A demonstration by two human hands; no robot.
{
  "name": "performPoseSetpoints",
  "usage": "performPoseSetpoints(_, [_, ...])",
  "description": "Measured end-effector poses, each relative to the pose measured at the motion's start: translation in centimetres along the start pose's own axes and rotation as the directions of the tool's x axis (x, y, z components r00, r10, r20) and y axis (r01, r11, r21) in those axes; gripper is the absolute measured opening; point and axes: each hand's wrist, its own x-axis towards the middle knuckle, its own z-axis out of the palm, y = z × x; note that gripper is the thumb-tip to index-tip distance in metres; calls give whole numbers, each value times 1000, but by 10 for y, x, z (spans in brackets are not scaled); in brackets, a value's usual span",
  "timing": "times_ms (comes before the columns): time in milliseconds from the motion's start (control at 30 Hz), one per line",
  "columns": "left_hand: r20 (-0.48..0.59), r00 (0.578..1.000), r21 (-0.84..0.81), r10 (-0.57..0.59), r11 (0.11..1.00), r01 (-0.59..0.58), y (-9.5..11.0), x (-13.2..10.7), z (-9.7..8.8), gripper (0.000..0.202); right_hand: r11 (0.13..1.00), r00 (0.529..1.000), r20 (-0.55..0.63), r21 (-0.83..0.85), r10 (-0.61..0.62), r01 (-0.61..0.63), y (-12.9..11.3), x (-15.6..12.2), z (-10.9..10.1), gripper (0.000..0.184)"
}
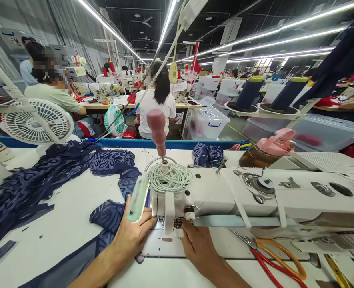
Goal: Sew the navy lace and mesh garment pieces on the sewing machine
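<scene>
My left hand (pixel 135 232) is at the left of the sewing machine's needle plate (pixel 165 249), fingers together and pointing at the presser foot (pixel 178 223). Navy lace fabric (pixel 129 184) runs down to this hand and seems gripped between thumb and fingers; a pale green lamp (pixel 137 200) partly covers the spot. On the other side of the foot, my right hand (pixel 199 244) has its fingers bent and pressed together close to the needle area. What it pinches is hidden. More navy lace (pixel 107 216) lies beside my left wrist.
Orange-and-red-handled scissors (pixel 273 256) lie right of my right hand. The white machine head (pixel 215 188) carries a coil of pale cord (pixel 169 178) and a pink-handled tool (pixel 157 130). A navy lace pile (pixel 39 176), a fan (pixel 37 122) and a pink-lidded jug (pixel 268 148) stand around.
</scene>
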Motion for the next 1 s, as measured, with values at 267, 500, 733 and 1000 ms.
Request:
performPoseSetpoints(267, [-1, 999, -31, -37, 999, 37, 3, -5, 2, 33, 998, 997, 53, 42, -56, 54, -4, -3, 0, 24])
performPoseSetpoints(500, [143, 919, -244, -368, 886, 393, -3, -6, 11, 27, 992, 991, 34, 23, -126, 125, 0, -5, 10, 24])
performPoseSetpoints(733, [304, 610, -395, -731, 486, 780, -12, -17, -49, 29, 962, 962, -4, -8, -274, 274, -4, -4, 6, 23])
performPoseSetpoints(1000, [552, 473, -575, -687, 98, 813, 10, -50, -96, 37, 924, 968, 22, 304, -252, 233, -49, 2, 29, 23])
